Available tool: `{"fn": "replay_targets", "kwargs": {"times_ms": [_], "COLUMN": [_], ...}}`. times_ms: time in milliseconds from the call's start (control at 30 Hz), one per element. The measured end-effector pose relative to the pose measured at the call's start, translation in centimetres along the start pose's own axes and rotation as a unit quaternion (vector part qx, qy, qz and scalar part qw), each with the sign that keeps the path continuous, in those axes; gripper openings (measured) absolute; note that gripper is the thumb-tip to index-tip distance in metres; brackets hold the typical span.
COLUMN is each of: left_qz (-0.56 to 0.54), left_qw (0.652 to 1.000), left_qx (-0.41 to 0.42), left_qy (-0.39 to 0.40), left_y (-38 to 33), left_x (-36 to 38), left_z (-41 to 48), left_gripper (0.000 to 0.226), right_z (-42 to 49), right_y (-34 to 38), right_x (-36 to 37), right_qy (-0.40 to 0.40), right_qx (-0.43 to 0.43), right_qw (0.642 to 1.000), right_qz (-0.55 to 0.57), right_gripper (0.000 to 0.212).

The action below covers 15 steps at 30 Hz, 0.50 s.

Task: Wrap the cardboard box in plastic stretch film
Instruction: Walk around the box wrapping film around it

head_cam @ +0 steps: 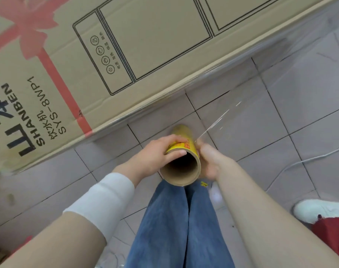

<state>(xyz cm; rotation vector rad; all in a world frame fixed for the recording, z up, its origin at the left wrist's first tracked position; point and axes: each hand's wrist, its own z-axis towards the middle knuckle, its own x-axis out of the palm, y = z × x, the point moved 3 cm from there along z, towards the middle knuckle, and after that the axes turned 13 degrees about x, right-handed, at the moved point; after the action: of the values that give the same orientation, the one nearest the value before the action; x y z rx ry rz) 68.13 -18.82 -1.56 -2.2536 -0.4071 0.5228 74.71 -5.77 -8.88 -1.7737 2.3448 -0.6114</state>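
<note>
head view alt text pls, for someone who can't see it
The left hand and right hand hold a stretch film roll end-on over a tiled floor. Clear film runs from the roll toward the edge of a large printed cardboard box at the upper left.

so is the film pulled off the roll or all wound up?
Pulled off: a clear sheet of stretch film runs from the roll toward the cardboard box; glints mark its edge.
</note>
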Motion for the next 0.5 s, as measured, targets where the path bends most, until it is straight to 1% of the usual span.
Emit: {"fn": "replay_targets", "kwargs": {"times_ms": [67, 133, 200, 267, 333, 367, 400, 433, 500], "left_qz": [-0.033, -0.085, -0.130, -0.169, -0.198, -0.213, -0.231, -0.230, -0.161], "left_qw": [0.996, 0.978, 0.957, 0.930, 0.899, 0.890, 0.888, 0.898, 0.940], "left_qx": [-0.015, -0.033, -0.045, -0.059, -0.079, -0.088, -0.096, -0.098, -0.078], "left_qy": [-0.085, -0.186, -0.255, -0.322, -0.382, -0.393, -0.386, -0.363, -0.290], "left_y": [0.6, 0.8, 0.8, 0.9, 1.2, 1.4, 1.5, 1.7, 2.6], "left_x": [0.2, 0.9, 2.3, 4.4, 6.3, 7.0, 7.4, 7.4, 5.9], "left_z": [-1.3, -2.7, -4.1, -5.6, -7.2, -7.9, -8.4, -8.7, -8.6], "left_gripper": [0.031, 0.022, 0.016, 0.017, 0.024, 0.026, 0.029, 0.033, 0.045], "right_z": [0.8, 1.5, 1.5, 1.7, 2.0, 2.1, 2.2, 2.3, 2.0], "right_y": [-1.1, -2.1, -2.6, -2.8, -3.1, -3.2, -3.3, -3.3, -3.3], "right_x": [0.0, 0.2, 0.9, 1.9, 2.8, 3.2, 3.4, 3.5, 3.8], "right_qy": [-0.006, 0.021, 0.049, 0.051, 0.035, 0.029, 0.020, 0.016, 0.015], "right_qx": [-0.019, -0.034, -0.033, -0.027, -0.022, -0.018, -0.017, -0.016, -0.015], "right_qw": [1.000, 0.998, 0.994, 0.994, 0.998, 0.999, 1.000, 1.000, 0.999], "right_qz": [0.018, 0.057, 0.090, 0.095, 0.050, 0.026, 0.007, -0.004, -0.024], "right_gripper": [0.065, 0.065, 0.062, 0.060, 0.058, 0.055, 0.051, 0.047, 0.043]}}
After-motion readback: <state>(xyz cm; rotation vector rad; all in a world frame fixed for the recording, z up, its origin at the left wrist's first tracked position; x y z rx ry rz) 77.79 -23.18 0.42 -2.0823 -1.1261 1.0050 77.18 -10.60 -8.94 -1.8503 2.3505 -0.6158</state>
